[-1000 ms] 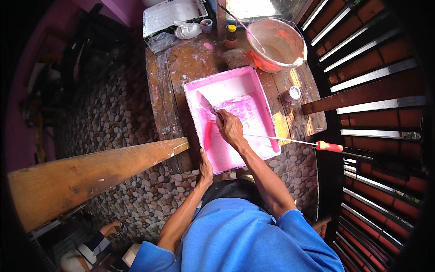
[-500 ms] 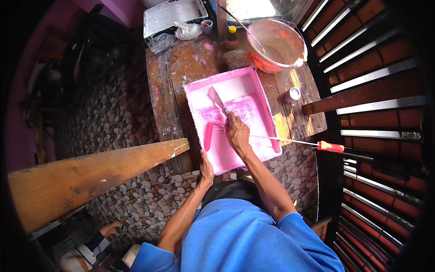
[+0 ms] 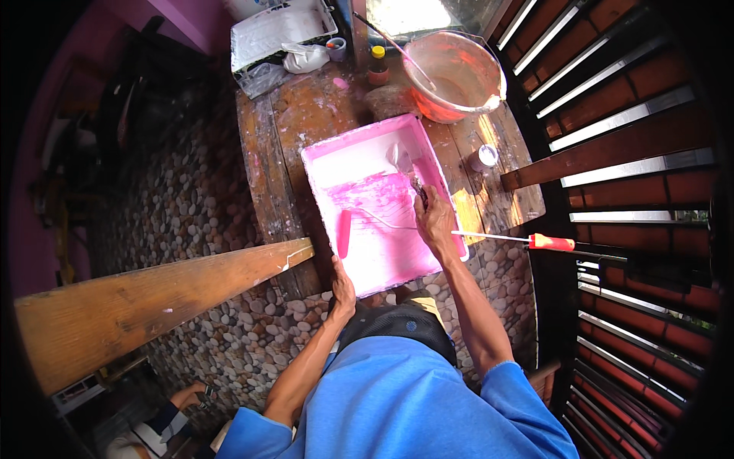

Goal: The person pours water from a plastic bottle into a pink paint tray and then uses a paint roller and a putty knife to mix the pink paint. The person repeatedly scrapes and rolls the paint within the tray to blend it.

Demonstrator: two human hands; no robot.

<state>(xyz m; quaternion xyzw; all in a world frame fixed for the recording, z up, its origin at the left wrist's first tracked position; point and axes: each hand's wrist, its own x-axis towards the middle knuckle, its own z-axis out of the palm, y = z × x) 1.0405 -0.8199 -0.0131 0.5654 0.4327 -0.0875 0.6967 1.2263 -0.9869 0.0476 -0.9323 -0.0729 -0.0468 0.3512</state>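
Observation:
A pink-smeared paint tray (image 3: 359,159) lies at a slant on the wooden table. My right hand (image 3: 435,222) is closed round the handle of a putty knife, whose blade (image 3: 399,158) rests over the tray's right-hand far part. At the near left corner, my left hand (image 3: 343,289) holds the tray's rim, thumb side up along the wall. Inside, a paint roller (image 3: 344,234) with a pink sleeve leans by the left wall. Its wire frame passes under my right hand and over the right rim to a red handle (image 3: 552,242).
An orange-stained bucket (image 3: 457,76) with a stick stands at the far right of the table (image 3: 267,153). Near it are a yellow-capped bottle (image 3: 378,65) and a small white-lidded pot (image 3: 485,157). Another tray (image 3: 283,29) lies far left. A wooden beam (image 3: 160,294) juts in from the left.
My right hand has moved right with the putty knife, the blade passing from the tray's middle toward its right wall. My left hand stays on the rim. The whole view has shifted slightly.

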